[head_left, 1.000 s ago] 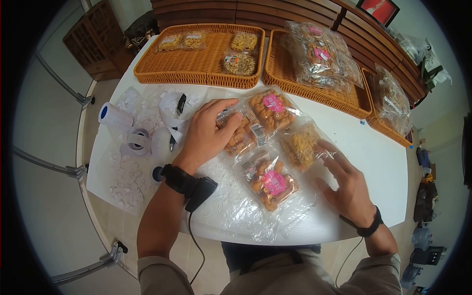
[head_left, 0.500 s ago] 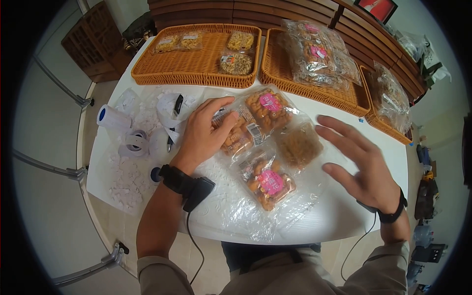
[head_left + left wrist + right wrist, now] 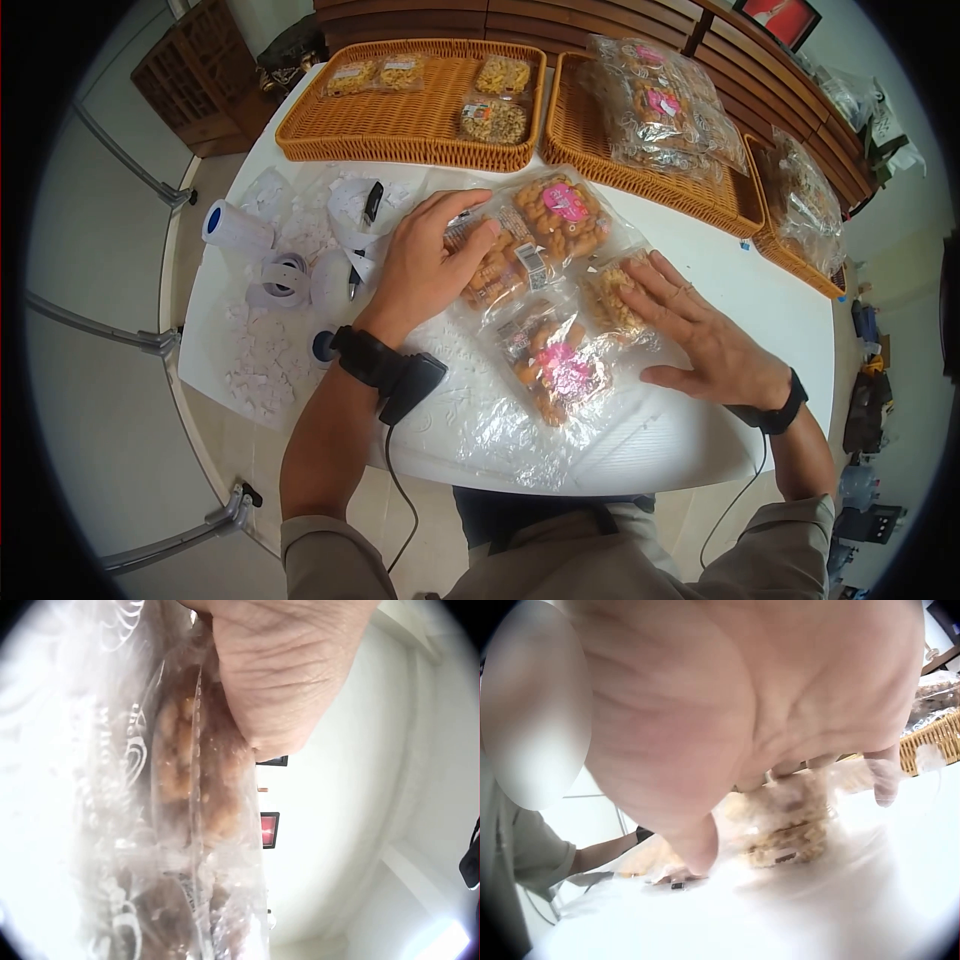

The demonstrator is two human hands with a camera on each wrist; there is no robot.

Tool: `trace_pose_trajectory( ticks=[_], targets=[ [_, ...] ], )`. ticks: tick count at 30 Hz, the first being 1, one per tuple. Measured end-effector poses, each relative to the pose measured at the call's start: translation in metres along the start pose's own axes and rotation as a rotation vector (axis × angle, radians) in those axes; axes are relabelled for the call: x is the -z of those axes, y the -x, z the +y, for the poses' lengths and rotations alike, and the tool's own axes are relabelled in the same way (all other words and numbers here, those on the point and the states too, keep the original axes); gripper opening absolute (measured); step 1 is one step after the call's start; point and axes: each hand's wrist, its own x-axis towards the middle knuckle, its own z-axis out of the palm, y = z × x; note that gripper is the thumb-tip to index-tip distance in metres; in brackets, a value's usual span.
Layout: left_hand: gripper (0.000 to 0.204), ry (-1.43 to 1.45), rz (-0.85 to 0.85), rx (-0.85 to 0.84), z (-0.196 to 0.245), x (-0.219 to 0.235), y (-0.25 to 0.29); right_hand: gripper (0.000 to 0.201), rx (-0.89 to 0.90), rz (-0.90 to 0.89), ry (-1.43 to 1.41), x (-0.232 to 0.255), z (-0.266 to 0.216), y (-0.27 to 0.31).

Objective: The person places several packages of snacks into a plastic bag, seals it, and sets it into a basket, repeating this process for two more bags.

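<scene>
A large clear plastic bag (image 3: 480,440) lies on the white table with several packs of golden-brown snacks in it or on it. My left hand (image 3: 425,260) rests on the left snack pack (image 3: 500,275), which carries a barcode label; thumb and fingers are spread. In the left wrist view its palm edge touches the crinkled film over brown snack pieces (image 3: 180,757). My right hand (image 3: 715,345) lies with outstretched fingers on a paler yellow snack pack (image 3: 610,300). Two packs with pink labels, an upper pack (image 3: 562,215) and a lower pack (image 3: 560,370), sit between the hands.
Behind stand a left wicker tray (image 3: 420,150) with several small packs, a middle wicker tray (image 3: 640,180) heaped with bagged snacks, and a right wicker tray (image 3: 800,265). At left are a white roll (image 3: 238,228), a tape ring (image 3: 283,280), pens and paper scraps (image 3: 260,370).
My right hand lifted off the yellow pack to the right, then came back down onto it with fingers extended. The left hand has stayed on the left pack.
</scene>
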Motion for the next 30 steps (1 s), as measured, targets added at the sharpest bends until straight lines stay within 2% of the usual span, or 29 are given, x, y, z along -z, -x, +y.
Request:
trace_pose_trajectory(
  ticks=[4,5,6,8,10,11,14,15,22,26,29,30],
  targets=[
    [0.034,0.063,0.017,0.032,0.001,-0.002,0.0,0.067,0.032,-0.04,-0.37,0.022,0.028,0.007],
    [0.036,0.087,0.032,0.042,0.001,-0.002,0.0,0.055,-0.198,0.153,-0.579,0.02,0.02,0.011],
    [0.036,0.104,0.03,0.041,0.002,-0.002,-0.001,0.055,-0.241,0.291,-0.71,0.016,0.024,0.009],
    [0.037,0.13,0.026,0.036,0.002,-0.002,0.0,0.055,-0.362,0.294,-0.781,0.013,0.041,0.01],
    [0.038,-0.019,-0.007,-0.099,0.002,0.003,-0.001,0.052,-0.411,0.122,-0.923,0.011,0.055,0.013],
    [0.044,0.007,-0.034,-0.079,0.004,0.003,-0.001,0.051,-0.438,0.034,-0.989,0.009,0.06,0.014],
    [0.048,-0.037,-0.043,-0.125,0.003,0.002,-0.001,0.048,-0.484,-0.013,-1.081,0.004,0.066,0.01],
    [0.051,-0.029,-0.089,-0.092,0.002,0.003,-0.002,0.048,-0.483,-0.011,-1.128,-0.001,0.073,0.009],
    [0.055,0.07,-0.132,-0.055,0.002,0.002,-0.003,0.052,-0.483,-0.089,-1.136,0.003,0.078,0.014],
    [0.059,0.085,-0.181,0.022,0.002,0.003,-0.003,0.056,-0.324,-0.103,-1.226,-0.001,0.097,0.021],
    [0.064,0.086,-0.15,0.013,-0.008,-0.001,-0.002,0.064,-0.226,-0.099,-1.345,-0.004,0.105,0.023],
    [0.066,0.108,-0.179,0.07,-0.004,0.0,-0.003,0.067,-0.208,-0.085,-1.366,-0.004,0.106,0.025]
  ],
)
